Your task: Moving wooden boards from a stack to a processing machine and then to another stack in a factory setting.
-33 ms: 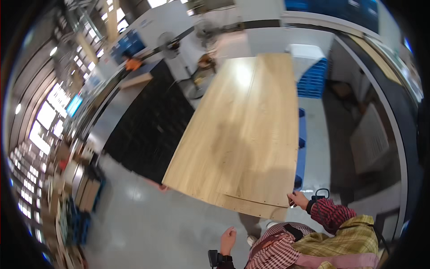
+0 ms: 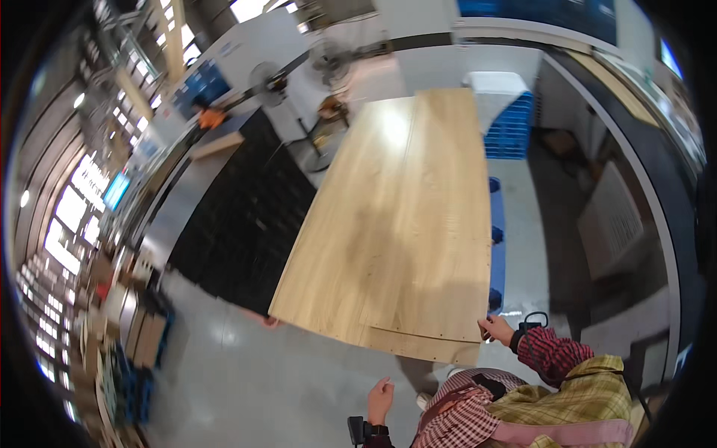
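Observation:
Two long light-wood boards [image 2: 336,246] lie overlapping in front of me, with small dark holes along their near ends. The narrower upper board [image 2: 441,261] sits to the right, its near end set back from that of the wider board beneath. My right hand [image 2: 497,328] is closed at the near right corner of the upper board, fingertips against its edge. My left hand [image 2: 380,402] is held above the floor, short of the boards' near edge. It touches nothing and its fingers are loosely bent, with no object visible in it.
A dark black-sided stack [image 2: 239,209] stands left of the boards. Blue plastic crates [image 2: 510,127] are at the far right, and a blue pallet [image 2: 497,257] shows beneath the boards' right side. A standing fan [image 2: 269,84] is behind. A grey-framed bench [image 2: 650,194] borders the right.
The whole view has shifted slightly, so the boards and surroundings sit a little farther left and higher. Both hands keep nearly the same places relative to the boards.

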`<state>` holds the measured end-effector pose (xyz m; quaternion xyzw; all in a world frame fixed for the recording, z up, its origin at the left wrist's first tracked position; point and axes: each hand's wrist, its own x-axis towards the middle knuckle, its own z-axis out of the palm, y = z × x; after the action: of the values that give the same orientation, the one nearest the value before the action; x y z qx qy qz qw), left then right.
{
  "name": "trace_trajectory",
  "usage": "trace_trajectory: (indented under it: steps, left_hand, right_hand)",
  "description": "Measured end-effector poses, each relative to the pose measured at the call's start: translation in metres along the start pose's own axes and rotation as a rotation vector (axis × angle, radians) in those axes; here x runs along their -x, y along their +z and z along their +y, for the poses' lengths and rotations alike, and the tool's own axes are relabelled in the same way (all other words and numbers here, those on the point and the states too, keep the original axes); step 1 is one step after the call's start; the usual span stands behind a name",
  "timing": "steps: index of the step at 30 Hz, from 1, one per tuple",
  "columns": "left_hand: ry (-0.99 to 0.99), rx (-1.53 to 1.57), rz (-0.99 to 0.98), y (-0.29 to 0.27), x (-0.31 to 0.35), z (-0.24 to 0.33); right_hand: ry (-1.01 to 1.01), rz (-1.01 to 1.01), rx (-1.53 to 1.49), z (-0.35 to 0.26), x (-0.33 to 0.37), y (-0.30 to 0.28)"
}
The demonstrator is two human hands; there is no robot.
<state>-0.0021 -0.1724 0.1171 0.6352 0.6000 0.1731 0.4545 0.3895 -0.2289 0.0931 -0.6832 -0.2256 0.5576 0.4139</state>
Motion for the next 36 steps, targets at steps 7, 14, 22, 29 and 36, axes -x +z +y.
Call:
trace_trajectory:
  steps: [7,14,22,29,36]
  left_hand:
    - [0.133,-0.323,-0.066,-0.014,-0.092,0.043]
    - [0.44,-0.383,0.079,-0.026,-0.179,0.067]
    - [0.342,-0.57,0.119,0.006,-0.239,0.084]
    - [0.183,-0.524,-0.004,-0.01,-0.23,0.114]
    - [0.175,-0.657,-0.159,-0.032,-0.228,0.073]
  right_hand:
    - [-0.184,0.531,0.438,0.033,0.006,0.003]
    - [-0.168,0.545,0.55,0.037,0.014,0.024]
    - [-0.091,0.6,0.691,-0.006,0.016,0.03]
    - [-0.018,0.587,0.872,-0.009,0.013,0.033]
    - [0.098,0.576,0.863,-0.006,0.029,0.055]
